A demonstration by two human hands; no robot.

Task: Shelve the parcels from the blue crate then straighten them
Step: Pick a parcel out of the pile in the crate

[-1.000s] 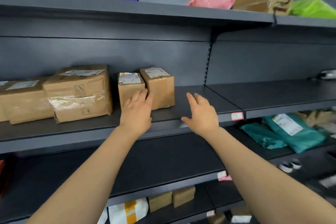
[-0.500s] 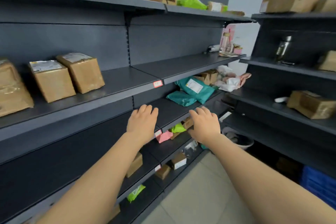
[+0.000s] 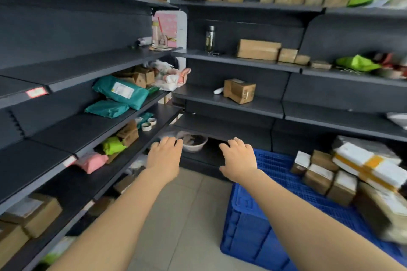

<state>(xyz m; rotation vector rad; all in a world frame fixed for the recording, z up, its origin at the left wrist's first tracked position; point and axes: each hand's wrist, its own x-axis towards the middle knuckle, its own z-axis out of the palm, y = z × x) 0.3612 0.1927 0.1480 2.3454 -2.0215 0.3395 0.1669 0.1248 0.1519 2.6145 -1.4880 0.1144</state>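
The blue crate [image 3: 253, 215] stands on the floor at the lower right. Inside it lie several brown cardboard parcels [image 3: 319, 177] and a white parcel with yellow tape [image 3: 365, 165]. My left hand [image 3: 164, 158] and my right hand [image 3: 239, 159] are both stretched out in mid-air over the floor, fingers loosely bent, holding nothing. My right hand hovers just left of the crate's far corner. Dark grey shelves [image 3: 88, 66] run along the left and across the back.
The left shelves hold teal mailer bags [image 3: 121, 92], a pink bag [image 3: 92, 161], a green bag [image 3: 112, 145] and tape rolls [image 3: 146, 126]. Back shelves carry cardboard boxes [image 3: 240, 90] and a bottle [image 3: 209, 38]. A bowl [image 3: 193, 142] sits low in the corner. Tiled floor [image 3: 182, 215] lies between.
The view has swung right and down, away from the boxes on the left shelf, and the blue crate has come into sight. Both hands have dropped lower, still holding nothing.
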